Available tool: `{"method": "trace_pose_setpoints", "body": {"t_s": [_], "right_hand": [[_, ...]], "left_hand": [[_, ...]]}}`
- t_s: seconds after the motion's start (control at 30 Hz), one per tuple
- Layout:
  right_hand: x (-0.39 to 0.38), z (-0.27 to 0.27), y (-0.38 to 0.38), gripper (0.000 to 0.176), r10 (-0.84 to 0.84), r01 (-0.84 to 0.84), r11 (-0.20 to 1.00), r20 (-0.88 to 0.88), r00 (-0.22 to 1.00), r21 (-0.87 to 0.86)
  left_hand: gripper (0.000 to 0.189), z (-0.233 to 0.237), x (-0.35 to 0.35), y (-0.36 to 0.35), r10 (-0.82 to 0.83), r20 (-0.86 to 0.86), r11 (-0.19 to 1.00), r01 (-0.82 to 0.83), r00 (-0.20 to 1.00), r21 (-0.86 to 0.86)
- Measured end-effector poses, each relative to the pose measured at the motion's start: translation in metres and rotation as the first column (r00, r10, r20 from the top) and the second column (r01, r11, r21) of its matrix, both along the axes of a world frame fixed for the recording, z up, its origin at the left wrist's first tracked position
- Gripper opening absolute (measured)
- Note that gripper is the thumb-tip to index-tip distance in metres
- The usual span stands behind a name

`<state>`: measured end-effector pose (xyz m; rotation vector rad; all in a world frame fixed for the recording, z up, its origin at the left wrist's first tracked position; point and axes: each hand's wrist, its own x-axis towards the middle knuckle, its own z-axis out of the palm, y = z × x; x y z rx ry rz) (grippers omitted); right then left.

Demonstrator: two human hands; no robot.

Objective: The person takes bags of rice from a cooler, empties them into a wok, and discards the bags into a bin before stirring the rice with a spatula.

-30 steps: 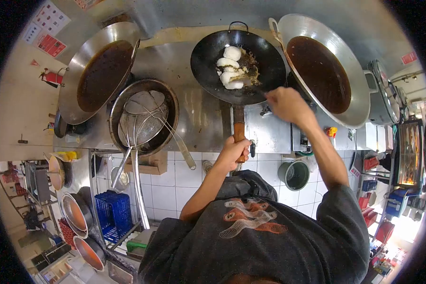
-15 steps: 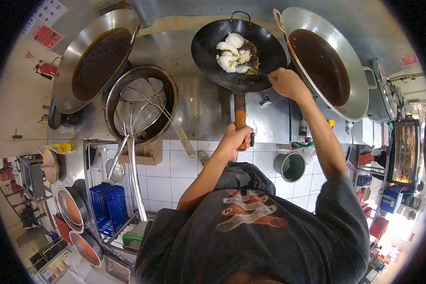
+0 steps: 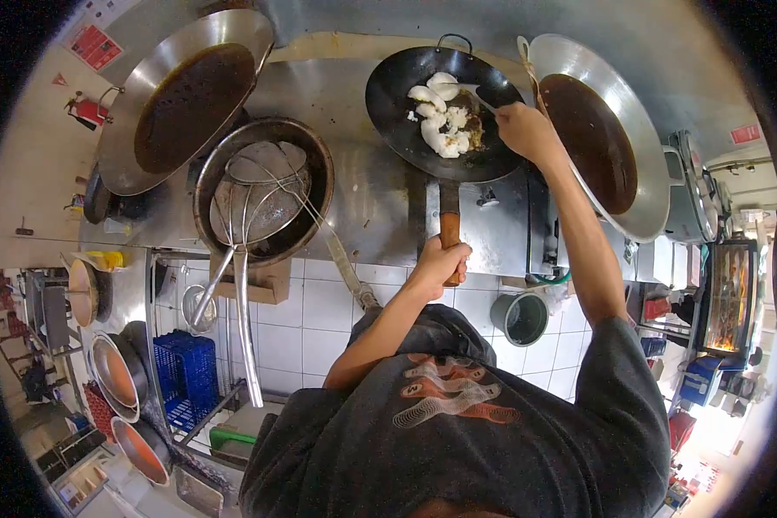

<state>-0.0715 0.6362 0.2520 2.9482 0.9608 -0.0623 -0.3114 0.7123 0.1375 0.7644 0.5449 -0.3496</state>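
A black wok point(image 3: 397, 125) with a wooden handle point(image 3: 450, 229) sits over the steel stove. My left hand point(image 3: 441, 266) is closed around that handle. In the wok lie white, soft-looking pieces of food point(image 3: 445, 138), among smaller browned bits. Over the wok's right side, my right hand point(image 3: 527, 131) grips a slim metal utensil point(image 3: 485, 104). Its shaft points left toward the food; I cannot make out the kind of its end.
Large pans of dark liquid stand at left point(image 3: 190, 112) and right point(image 3: 589, 138). A dark bowl point(image 3: 203, 186) holds wire strainers point(image 3: 268, 198), whose long handles jut over the counter edge. Below are a blue crate point(image 3: 186, 380) and a grey-green bucket point(image 3: 520, 319).
In view, the wok and my left hand have shifted slightly right and down. The white pieces are spread differently, and the utensil's shaft now points up-left from my right hand.
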Motion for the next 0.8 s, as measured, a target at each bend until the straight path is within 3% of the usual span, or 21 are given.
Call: {"method": "trace_pose_setpoints", "body": {"t_s": [0.03, 0.1, 0.17, 0.2, 0.27, 0.33, 0.4, 0.5, 0.6, 0.67, 0.77, 0.8], "right_hand": [[0.018, -0.015, 0.009, 0.027, 0.004, -0.004, 1.000, 0.039, 0.999, -0.013], [0.042, -0.050, 0.016, 0.026, 0.181, -0.171, 0.964, 0.031, 0.983, -0.204], [0.056, -0.051, 0.014, 0.024, 0.438, -0.395, 0.848, 0.047, 0.898, -0.353], [0.042, -0.024, 0.017, 0.024, 0.478, -0.404, 0.803, 0.068, 0.876, -0.437], [0.073, -0.029, -0.004, 0.022, 0.617, -0.494, 0.679, 0.058, 0.785, -0.542], [0.046, 0.002, 0.000, 0.022, 0.425, -0.359, 0.853, 0.104, 0.899, -0.379], [0.040, -0.006, 0.008, 0.022, 0.339, -0.301, 0.913, 0.099, 0.936, -0.275], [0.066, -0.072, 0.016, 0.023, 0.375, -0.343, 0.886, 0.045, 0.926, -0.312], [0.038, -0.003, 0.015, 0.023, 0.242, -0.251, 0.960, -0.088, 0.966, -0.121], [0.038, 0.010, 0.002, 0.024, 0.186, -0.200, 0.970, -0.104, 0.977, -0.141], [0.028, -0.016, -0.006, 0.025, 0.176, -0.186, 0.973, -0.086, 0.981, -0.135], [0.036, -0.042, -0.002, 0.027, 0.188, -0.221, 0.954, -0.167, 0.968, -0.204]], "left_hand": [[0.009, 0.002, 0.000, 0.002, -0.002, 0.008, 1.000, 0.002, 1.000, 0.010], [0.010, 0.005, -0.001, 0.003, -0.011, 0.024, 1.000, 0.011, 1.000, 0.023], [0.010, 0.006, 0.004, 0.005, -0.010, 0.029, 1.000, 0.010, 1.000, 0.010], [0.010, 0.005, 0.001, 0.004, -0.012, 0.023, 1.000, 0.012, 1.000, 0.000], [0.010, 0.005, -0.003, 0.005, -0.043, 0.020, 0.999, 0.043, 0.999, 0.008], [0.010, 0.008, -0.004, 0.005, -0.033, 0.006, 0.999, 0.033, 0.999, 0.007], [0.010, 0.013, 0.000, 0.005, -0.005, -0.007, 1.000, 0.006, 1.000, 0.017], [0.010, 0.003, 0.001, 0.004, -0.018, 0.008, 1.000, 0.018, 1.000, -0.012], [0.010, -0.002, -0.001, 0.004, -0.003, 0.019, 1.000, 0.003, 1.000, -0.025], [0.011, -0.003, 0.005, 0.007, -0.020, 0.026, 1.000, 0.020, 0.999, -0.016], [0.011, -0.002, 0.003, 0.009, -0.017, 0.016, 1.000, 0.017, 1.000, 0.000], [0.011, -0.001, 0.002, 0.006, -0.015, 0.015, 1.000, 0.015, 1.000, 0.001]]}}
